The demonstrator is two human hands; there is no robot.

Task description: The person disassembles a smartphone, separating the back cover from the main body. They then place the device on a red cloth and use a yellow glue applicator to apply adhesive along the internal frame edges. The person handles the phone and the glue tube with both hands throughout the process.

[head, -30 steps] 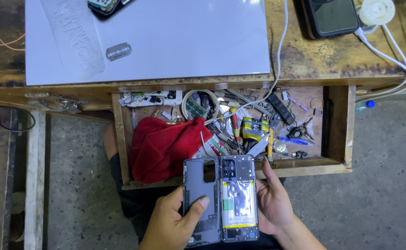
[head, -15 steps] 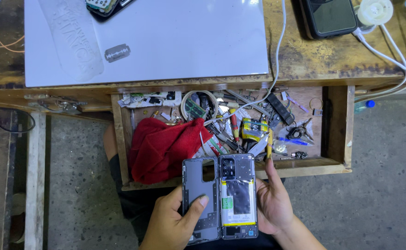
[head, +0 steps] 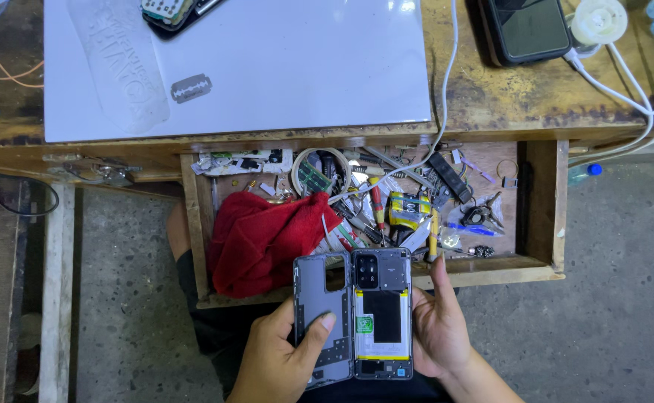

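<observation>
Little has shifted: my left hand [head: 282, 358] still grips the detached grey plastic back cover [head: 319, 321], my right hand [head: 435, 328] the opened black smartphone body [head: 383, 313] beside it; reassembly remains.

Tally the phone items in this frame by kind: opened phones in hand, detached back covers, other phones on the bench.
Opened phone, held by right hand: 1
Grey back cover, held by left hand: 1
Other phones on the bench, one top left, one dark top right: 2
Total: 4
</observation>
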